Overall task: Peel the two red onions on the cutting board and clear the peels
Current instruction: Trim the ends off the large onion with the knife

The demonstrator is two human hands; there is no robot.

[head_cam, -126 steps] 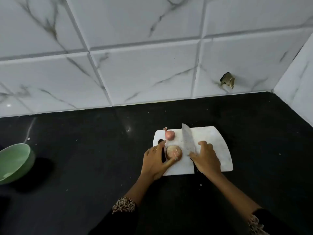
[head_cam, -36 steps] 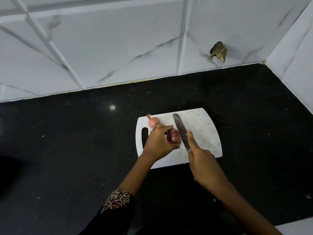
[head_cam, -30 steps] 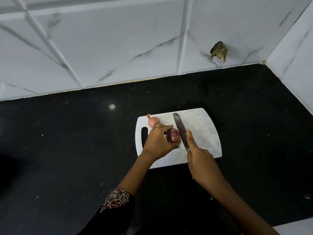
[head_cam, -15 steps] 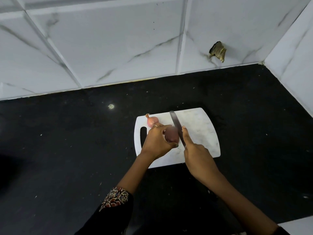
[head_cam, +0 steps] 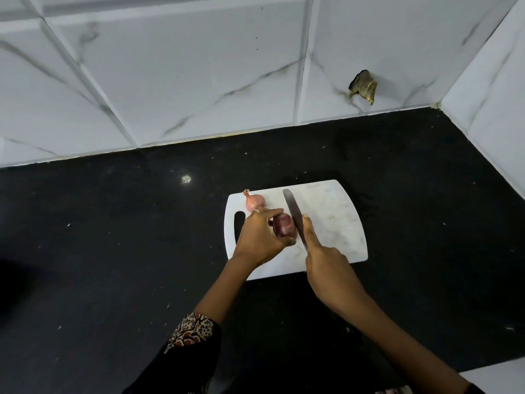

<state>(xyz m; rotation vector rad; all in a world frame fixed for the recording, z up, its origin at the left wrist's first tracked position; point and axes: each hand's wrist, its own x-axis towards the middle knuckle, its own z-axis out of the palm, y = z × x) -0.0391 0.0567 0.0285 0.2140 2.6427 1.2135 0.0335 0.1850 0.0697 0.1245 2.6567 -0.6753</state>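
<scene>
A black countertop point(head_cam: 113, 251) meets a white marble-tiled wall point(head_cam: 170, 81). At the left end of a white cutting board point(head_cam: 335, 223), beside its handle slot, lies a small pale red onion point(head_cam: 254, 202) with its skin on. Just in front of it, the left hand point(head_cam: 260, 237) curls its fingers and thumb around a darker purple onion point(head_cam: 284, 226), held over the board. Touching that onion's right side is the blade of a knife point(head_cam: 294, 214) — the right hand point(head_cam: 329, 268) grips its handle, forefinger stretched along the blade's spine. Farther right, the board's surface is bare and scuffed. High on the wall to the right, a broken patch point(head_cam: 363, 86) shows in one tile.
</scene>
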